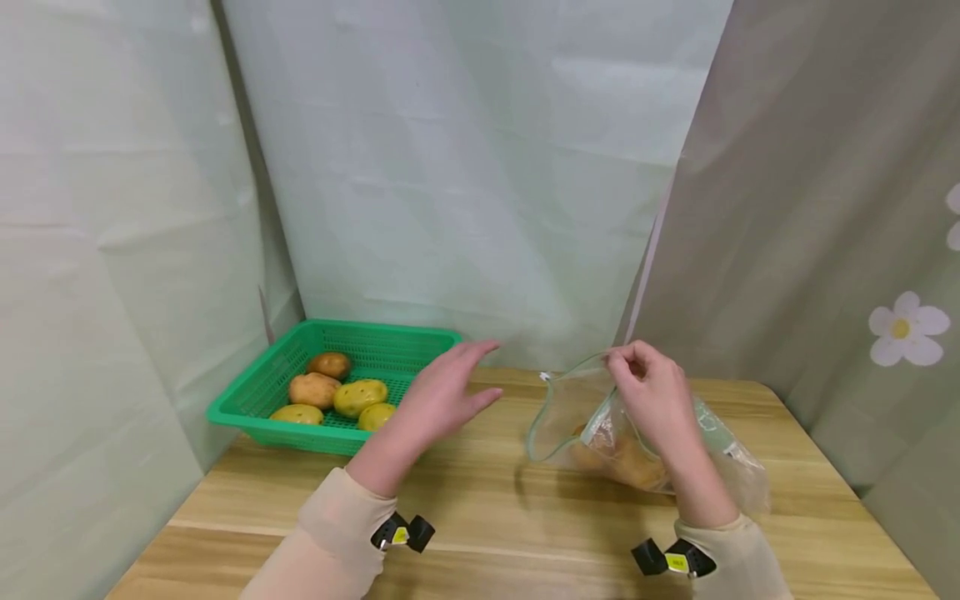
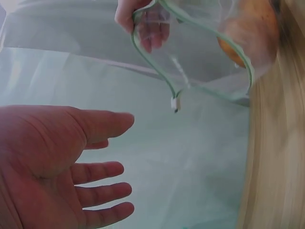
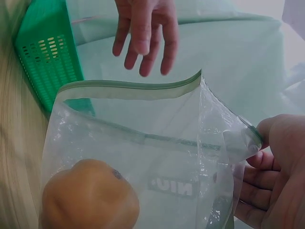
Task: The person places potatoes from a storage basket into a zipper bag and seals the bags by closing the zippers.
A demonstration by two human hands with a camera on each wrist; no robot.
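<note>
Zip bag (image 1: 600, 421) lay on the table (image 1: 487, 517) at my two o'clock, a potato (image 3: 88, 198) inside. My right hand (image 1: 652, 392) pinched its rim, mouth agape. My left hand (image 1: 442, 392) hovered empty, fingers straight, between the bag and the green basket (image 1: 247, 400) at ten o'clock.

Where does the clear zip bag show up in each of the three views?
Head: the zip bag lies right of centre on the table, its rim pinched by the right hand.
Left wrist: top right, mouth open.
Right wrist: fills the lower middle, a potato inside.
Shared landmark: the bag's green zip rim, seen in all three.
</note>
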